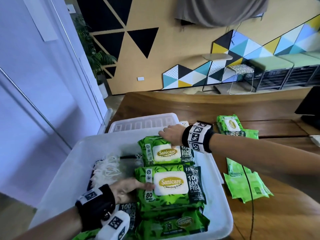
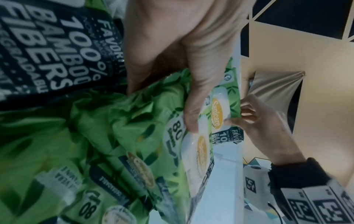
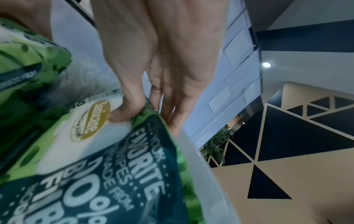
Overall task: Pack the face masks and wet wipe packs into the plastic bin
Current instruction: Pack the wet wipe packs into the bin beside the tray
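Bin (image 1: 72,163): translucent plastic, at near left of a wooden table (image 1: 259,222), open on top.
Far pack (image 1: 166,151): green wet wipes, label up, in bin's far right corner, long axis running left to right.
Right hand (image 1: 170,135): reaching in from the right, curled over far pack's far edge, thumb on white lid, fingers down between pack and bin wall; grasping it.
Near pack (image 1: 170,186): same lie, just in front of far pack, edges touching.
Left hand (image 1: 128,187): at near pack's left end, thumb on top, fingers tucked under the wrapper; grasping it.
Masks (image 1: 107,168): white ear loops in a heap, on bin floor left of both packs.
Loose packs (image 1: 245,181): still out on table, right of bin, another (image 1: 230,124) further back.
Nearer hand: right, judged best placed for loose packs; left hemmed inside bin.
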